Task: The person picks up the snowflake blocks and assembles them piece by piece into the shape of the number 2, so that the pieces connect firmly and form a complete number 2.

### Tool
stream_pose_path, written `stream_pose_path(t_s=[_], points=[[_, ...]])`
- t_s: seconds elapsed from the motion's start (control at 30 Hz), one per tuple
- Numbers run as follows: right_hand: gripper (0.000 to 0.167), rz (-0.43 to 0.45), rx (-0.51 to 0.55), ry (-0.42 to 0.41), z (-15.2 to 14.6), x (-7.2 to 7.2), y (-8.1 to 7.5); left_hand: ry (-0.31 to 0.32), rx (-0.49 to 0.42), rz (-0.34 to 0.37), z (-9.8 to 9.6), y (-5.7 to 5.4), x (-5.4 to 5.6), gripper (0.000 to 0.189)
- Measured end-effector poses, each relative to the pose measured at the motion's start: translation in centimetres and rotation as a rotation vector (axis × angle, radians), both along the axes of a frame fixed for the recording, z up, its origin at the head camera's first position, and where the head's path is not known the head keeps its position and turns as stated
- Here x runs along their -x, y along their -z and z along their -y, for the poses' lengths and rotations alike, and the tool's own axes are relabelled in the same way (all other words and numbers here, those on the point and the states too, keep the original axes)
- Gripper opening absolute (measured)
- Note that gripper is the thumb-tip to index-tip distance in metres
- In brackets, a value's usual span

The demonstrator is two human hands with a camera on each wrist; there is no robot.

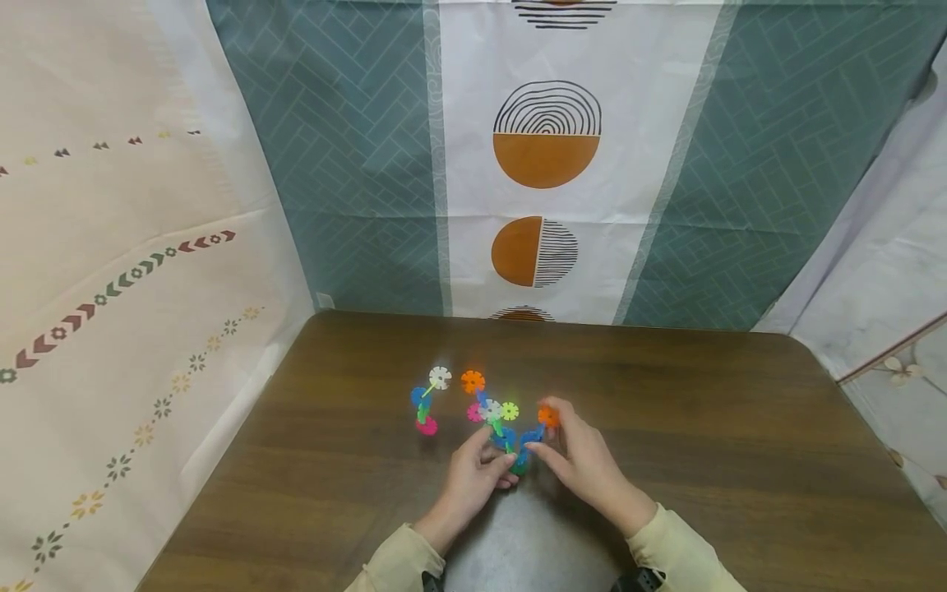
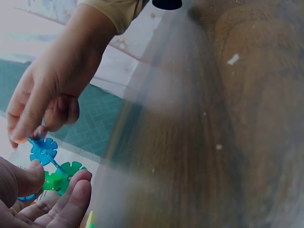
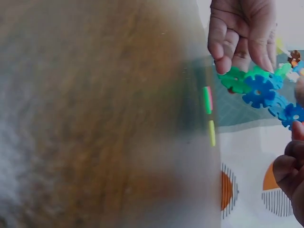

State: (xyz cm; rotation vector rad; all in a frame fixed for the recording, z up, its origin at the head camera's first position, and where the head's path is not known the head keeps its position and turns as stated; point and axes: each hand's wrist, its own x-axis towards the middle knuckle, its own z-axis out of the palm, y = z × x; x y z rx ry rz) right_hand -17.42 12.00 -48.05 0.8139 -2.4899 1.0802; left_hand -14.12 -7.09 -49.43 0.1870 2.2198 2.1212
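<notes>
Several toothed plastic snowflake discs are slotted together into a branching chain (image 1: 491, 410) in front of me. My left hand (image 1: 468, 478) pinches it low down, thumb and fingers around a green disc (image 2: 71, 176). On the chain's right branch, my right hand (image 1: 592, 464) holds the end, its fingers at an orange disc (image 1: 548, 416) and its thumb near a blue disc (image 1: 531, 439). The right wrist view shows green and blue discs (image 3: 259, 91) running between both hands. The left part of the chain carries another orange disc (image 1: 473, 381) and a yellow-green disc (image 1: 510, 411).
Left of the hands, a shorter chain with a white disc (image 1: 440, 377), blue and green discs and a pink disc (image 1: 427, 426) lies on the brown wooden table (image 1: 703, 436). Patterned cloths (image 1: 355, 164) hang behind the table and at its sides.
</notes>
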Motion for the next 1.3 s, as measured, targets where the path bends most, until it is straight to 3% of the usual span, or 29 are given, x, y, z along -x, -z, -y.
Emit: stream_pose_path(t_s=[0.33, 0.43, 0.67, 0.83, 1.3], points=[[0.037, 0.031, 0.085, 0.060, 0.0, -0.1, -0.9, -0.005, -0.016, 0.026, 0.4, -0.2, 0.1, 0.017], [0.042, 0.007, 0.064, 0.083, 0.0, -0.3, -1.1, -0.010, -0.010, 0.031, 0.4, -0.2, 0.1, 0.016], [0.074, -0.111, -0.118, 0.124, 0.3, -0.4, -1.1, -0.011, -0.017, 0.014, 0.3, -0.1, -0.1, 0.016], [0.071, -0.160, -0.136, 0.135, 0.3, -0.1, -0.6, -0.005, 0.018, -0.008, 0.3, -0.3, -0.2, 0.014], [0.059, -0.113, -0.077, 0.079, 0.3, 0.2, 0.2, 0.000, 0.048, -0.004, 0.2, -0.5, -0.2, 0.014]])
